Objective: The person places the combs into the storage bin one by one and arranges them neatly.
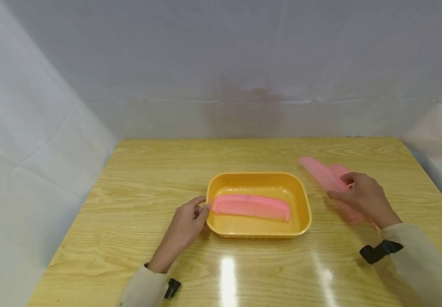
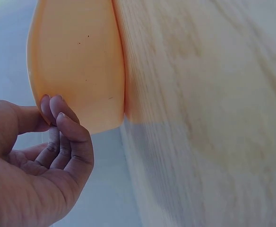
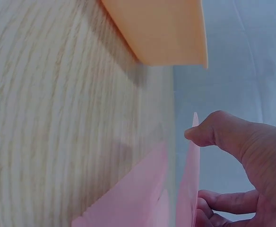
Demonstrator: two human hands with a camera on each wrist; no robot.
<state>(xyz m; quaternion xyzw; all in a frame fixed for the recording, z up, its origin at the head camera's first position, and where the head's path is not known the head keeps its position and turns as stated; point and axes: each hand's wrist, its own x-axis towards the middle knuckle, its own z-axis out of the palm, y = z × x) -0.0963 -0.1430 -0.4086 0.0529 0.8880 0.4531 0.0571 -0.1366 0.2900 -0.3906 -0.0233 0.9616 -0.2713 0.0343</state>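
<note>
Wooden table [image 1: 129, 213], white sheeting behind and on both sides. Yellow plastic tray [image 1: 301, 200] sits mid-table, rectangular with rounded corners. One pink comb [image 1: 251, 207] lies flat inside the tray, running left to right, teeth toward the person.

Left hand [image 1: 184, 226] is at the tray's left end; fingertips [image 2: 57, 111] and thumb touch the outer wall near the rim, fingers bent. Left wrist view shows the fingertips against the tray wall, but a real clamp on the rim is not clear, so cannot tell if it grips or just touches.

Right hand [image 1: 363, 198] is right of the tray, well apart from it. It pinches a second pink comb [image 1: 322, 175], thumb on one face and fingers on the other, the comb's far end pointing up-left toward the table's back edge. Right wrist view shows this comb edge-on between thumb and fingers. Under it a third pink comb [image 1: 349, 211] lies flat on the table, partly hidden by the hand.

Both sleeves are beige; a black strap shows on each wrist.
</note>
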